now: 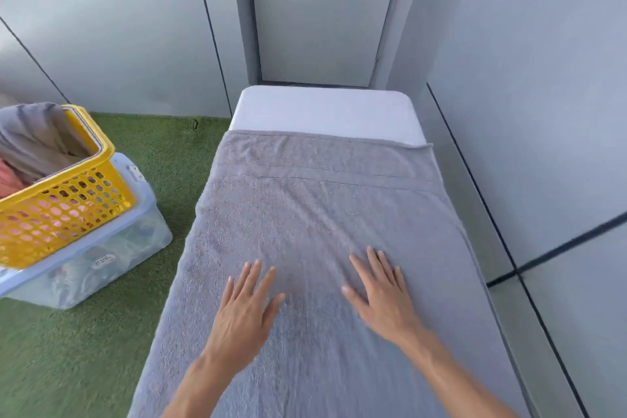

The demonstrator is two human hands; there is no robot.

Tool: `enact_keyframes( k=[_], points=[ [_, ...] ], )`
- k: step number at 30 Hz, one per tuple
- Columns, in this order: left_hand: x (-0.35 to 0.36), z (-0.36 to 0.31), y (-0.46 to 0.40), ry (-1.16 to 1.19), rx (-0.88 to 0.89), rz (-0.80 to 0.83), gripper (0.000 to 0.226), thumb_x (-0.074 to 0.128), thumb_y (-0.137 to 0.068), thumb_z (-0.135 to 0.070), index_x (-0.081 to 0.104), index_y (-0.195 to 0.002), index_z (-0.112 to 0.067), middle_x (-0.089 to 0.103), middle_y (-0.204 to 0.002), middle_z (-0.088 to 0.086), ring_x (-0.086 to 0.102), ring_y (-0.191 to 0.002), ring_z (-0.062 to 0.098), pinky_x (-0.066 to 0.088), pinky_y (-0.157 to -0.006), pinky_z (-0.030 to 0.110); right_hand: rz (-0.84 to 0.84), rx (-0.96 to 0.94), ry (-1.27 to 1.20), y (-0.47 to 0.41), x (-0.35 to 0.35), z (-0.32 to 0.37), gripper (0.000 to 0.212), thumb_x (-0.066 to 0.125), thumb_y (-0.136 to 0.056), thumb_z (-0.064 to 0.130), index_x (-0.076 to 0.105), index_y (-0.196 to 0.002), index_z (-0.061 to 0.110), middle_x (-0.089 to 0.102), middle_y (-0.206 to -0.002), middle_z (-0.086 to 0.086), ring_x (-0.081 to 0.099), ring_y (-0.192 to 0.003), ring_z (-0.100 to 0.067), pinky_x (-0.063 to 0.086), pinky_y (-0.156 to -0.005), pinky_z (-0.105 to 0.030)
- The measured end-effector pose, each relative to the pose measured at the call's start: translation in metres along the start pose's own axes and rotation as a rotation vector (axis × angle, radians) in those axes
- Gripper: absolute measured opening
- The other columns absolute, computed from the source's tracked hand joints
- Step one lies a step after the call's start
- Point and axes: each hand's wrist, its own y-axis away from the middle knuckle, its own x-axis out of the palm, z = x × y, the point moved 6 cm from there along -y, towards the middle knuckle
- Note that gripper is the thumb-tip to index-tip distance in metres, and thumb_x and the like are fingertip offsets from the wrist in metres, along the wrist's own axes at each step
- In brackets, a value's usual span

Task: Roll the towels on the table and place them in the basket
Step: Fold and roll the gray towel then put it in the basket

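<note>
Towel [305, 214]: grey terry, one piece, lay spread flat along the table [325, 108], covering nearly all of it. Far hem ran straight across, short of the table's far end, where a white strip of tabletop showed. A stitched band crossed the towel just inside that hem. Both long edges hung over the table's sides; the far right corner stuck out slightly past the edge.

Left hand [244, 312]: palm down on the towel, fingers straight and a little spread, holding nothing.

Right hand [383, 295]: palm down on the towel beside the left hand, apart from it, fingers straight and fanned, holding nothing. Both hands were slightly blurred, so whether they pressed or merely rested could not be told.

Basket [78, 187]: yellow, perforated walls, stood to the left of the table, well apart from it, atop a clear bin [101, 265]. A grey cloth [37, 136] draped over its far rim; pink fabric [10, 176] lay inside, seen also through the holes.

Bin: clear plastic with pale blue rim, on green turf [84, 349]; contents indistinct.

Surroundings: grey wall panels [118, 27] behind and to the right; a recessed panel [322, 10] beyond the table's far end.
</note>
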Motion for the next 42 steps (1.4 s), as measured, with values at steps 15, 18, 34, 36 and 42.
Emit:
enact_keyframes(
  k=[15,18,34,36,42],
  points=[
    [0.02,-0.003,0.293,-0.127,0.079,0.055,0.068,0.051,-0.08,-0.062,0.051,-0.135,-0.022,0.053,-0.132,-0.007,0.052,-0.113,0.011,0.037,-0.094,0.029,0.139,-0.079,-0.014,0.303,0.012,-0.109,0.067,0.042,-0.078,0.079,0.044,-0.134,0.043,0.047,-0.125,0.023,0.045,-0.121,-0.004,0.03,-0.103,-0.028],
    [0.02,-0.008,0.288,-0.223,0.09,-0.016,0.074,0.075,-0.069,-0.041,0.05,-0.135,-0.019,0.058,-0.125,-0.001,0.053,-0.108,0.016,0.035,-0.09,0.032,-0.028,-0.124,0.041,0.328,0.028,-0.121,0.044,0.044,-0.08,0.066,0.055,-0.114,0.04,0.054,-0.102,0.023,0.06,-0.096,-0.008,0.034,-0.088,-0.027],
    [0.038,0.012,0.312,-0.003,-0.065,0.022,0.046,0.057,-0.085,0.004,0.058,-0.127,-0.018,0.059,-0.114,-0.006,0.058,-0.105,0.025,0.047,-0.089,0.037,-0.053,-0.077,-0.102,0.368,0.046,-0.126,0.034,0.043,-0.093,0.057,0.048,-0.12,0.037,0.047,-0.115,0.025,0.045,-0.115,-0.004,0.032,-0.094,-0.024],
    [0.04,0.016,0.312,0.003,-0.083,0.036,0.048,0.05,-0.087,0.007,0.057,-0.129,-0.016,0.06,-0.116,-0.004,0.057,-0.107,0.025,0.045,-0.093,0.036,-0.074,-0.09,-0.142,0.37,0.045,-0.126,0.033,0.041,-0.091,0.059,0.051,-0.112,0.035,0.048,-0.108,0.024,0.045,-0.109,-0.005,0.034,-0.094,-0.025],
    [0.038,0.019,0.299,0.006,-0.197,0.313,0.039,0.043,-0.086,0.003,0.06,-0.119,-0.011,0.064,-0.117,0.003,0.058,-0.111,0.023,0.041,-0.092,0.03,0.081,-0.069,-0.296,0.364,0.047,-0.132,0.013,0.052,-0.093,0.044,0.057,-0.098,0.034,0.062,-0.09,0.017,0.054,-0.088,0.001,0.045,-0.087,-0.034]
  ],
)
